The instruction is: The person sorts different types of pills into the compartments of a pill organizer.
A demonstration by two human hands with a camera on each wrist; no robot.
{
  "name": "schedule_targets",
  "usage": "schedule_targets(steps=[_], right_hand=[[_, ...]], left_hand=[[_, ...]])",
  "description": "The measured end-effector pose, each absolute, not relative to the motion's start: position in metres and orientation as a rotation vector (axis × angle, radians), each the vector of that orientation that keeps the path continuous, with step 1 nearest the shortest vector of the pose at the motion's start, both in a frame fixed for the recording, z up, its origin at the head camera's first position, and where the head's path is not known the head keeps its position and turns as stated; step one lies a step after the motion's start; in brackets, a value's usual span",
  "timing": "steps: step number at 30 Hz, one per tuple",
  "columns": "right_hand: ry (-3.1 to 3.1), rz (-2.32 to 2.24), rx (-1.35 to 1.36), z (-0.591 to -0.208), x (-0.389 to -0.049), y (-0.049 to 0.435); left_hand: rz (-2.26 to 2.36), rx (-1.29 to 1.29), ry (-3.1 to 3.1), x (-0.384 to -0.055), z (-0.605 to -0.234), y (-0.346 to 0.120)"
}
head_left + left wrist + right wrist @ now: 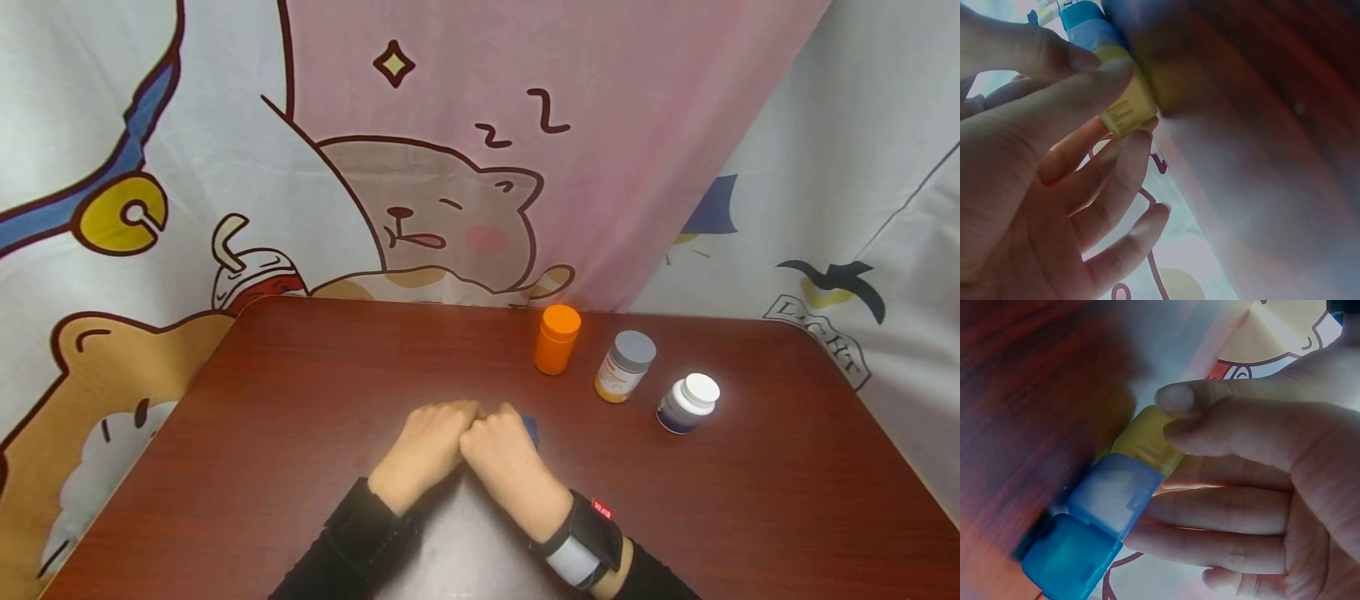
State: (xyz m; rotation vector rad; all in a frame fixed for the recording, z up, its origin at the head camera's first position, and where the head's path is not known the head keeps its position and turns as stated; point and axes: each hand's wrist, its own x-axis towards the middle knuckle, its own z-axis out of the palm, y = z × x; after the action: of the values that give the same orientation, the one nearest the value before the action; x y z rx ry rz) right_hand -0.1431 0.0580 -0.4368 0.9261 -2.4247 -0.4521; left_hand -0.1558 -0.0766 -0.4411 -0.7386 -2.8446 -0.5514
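Both hands meet over the near middle of the table around a small pill organizer [1116,490] with yellow, blue and teal compartments. In the head view only a blue bit of the pill organizer [531,429] shows, beside the right hand. My left hand [431,442] pinches the yellow end, thumb on top and fingers against the other side. My right hand [506,458] also holds it, its thumb at the yellow compartment and its fingers along the back. In the left wrist view the pill organizer's yellow end [1130,109] lies by the thumbs. Its contents cannot be made out.
Beyond the hands to the right stand an orange bottle [557,340], a grey-capped bottle [625,367] and a white bottle [687,403]. The brown table [300,375] ends at a cartoon-printed curtain [637,125].
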Motion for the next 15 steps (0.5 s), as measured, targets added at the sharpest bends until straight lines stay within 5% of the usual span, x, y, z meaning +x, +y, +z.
schedule_targets(steps=[15], right_hand=[[-2.375,-0.447,0.967,-0.4356,-0.1434,0.0615]], left_hand=[[-0.567,-0.755,-2.83,-0.1557,-0.4437,-0.0757]])
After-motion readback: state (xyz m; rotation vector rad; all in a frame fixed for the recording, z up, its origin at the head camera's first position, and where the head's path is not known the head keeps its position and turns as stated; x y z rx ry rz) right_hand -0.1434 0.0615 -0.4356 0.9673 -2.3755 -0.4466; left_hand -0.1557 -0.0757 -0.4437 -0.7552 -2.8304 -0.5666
